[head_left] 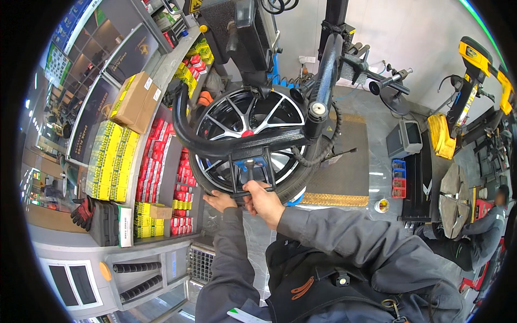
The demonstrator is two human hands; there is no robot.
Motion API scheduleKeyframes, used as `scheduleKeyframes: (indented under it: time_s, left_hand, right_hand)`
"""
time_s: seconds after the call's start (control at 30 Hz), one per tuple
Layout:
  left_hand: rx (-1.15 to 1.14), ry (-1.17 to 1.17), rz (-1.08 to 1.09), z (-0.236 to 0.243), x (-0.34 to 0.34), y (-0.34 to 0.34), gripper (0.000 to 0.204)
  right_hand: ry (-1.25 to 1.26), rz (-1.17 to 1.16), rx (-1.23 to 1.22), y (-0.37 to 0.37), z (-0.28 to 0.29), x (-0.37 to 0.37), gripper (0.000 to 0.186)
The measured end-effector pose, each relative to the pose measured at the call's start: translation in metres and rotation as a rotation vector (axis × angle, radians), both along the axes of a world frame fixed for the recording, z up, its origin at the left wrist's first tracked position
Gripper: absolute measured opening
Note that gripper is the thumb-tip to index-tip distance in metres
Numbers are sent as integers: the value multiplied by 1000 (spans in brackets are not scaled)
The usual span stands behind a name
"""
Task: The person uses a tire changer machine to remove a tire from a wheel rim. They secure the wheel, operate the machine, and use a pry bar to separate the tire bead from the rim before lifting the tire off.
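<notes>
Both hands at the low edge of a mounted wheel, fingers close to pinch points

The black-tyred silver-and-black alloy wheel [249,141] sits at frame centre under a curved black steel guard bar [226,145]; the right hand [264,198] is wrapped round the bar's bracket, the left hand [219,200] pressed flat on the tyre, so a slip could trap fingers; grey shop floor [377,121] upper right, a seated person [476,229] far right

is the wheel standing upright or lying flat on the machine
Upright. The wheel stands on edge, its spoked face turned sideways toward the camera, behind the black curved bar. Both hands, left and right, are at its lower edge.
</notes>
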State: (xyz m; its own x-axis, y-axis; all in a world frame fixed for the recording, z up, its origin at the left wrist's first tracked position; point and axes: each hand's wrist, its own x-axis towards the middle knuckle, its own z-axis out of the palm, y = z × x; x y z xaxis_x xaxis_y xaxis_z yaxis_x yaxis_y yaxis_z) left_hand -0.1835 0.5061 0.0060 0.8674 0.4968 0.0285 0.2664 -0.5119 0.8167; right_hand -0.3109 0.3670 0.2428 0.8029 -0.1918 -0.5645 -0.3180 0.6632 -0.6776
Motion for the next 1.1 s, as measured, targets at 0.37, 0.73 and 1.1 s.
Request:
scheduleKeyframes:
  time_s: [0.37,0.73,1.1]
  left_hand:
    - [17,-181,-63,-4,39,19,56]
    - [-42,-231,-285,9,28,48,56]
    - [848,945,-1441,-216,-123,518,28]
  right_hand:
    - [-73,-329,132,23,-4,34,15]
    - [-82,-419,-5,31,9,42,21]
    - [-118,-714,-60,50,28,56,28]
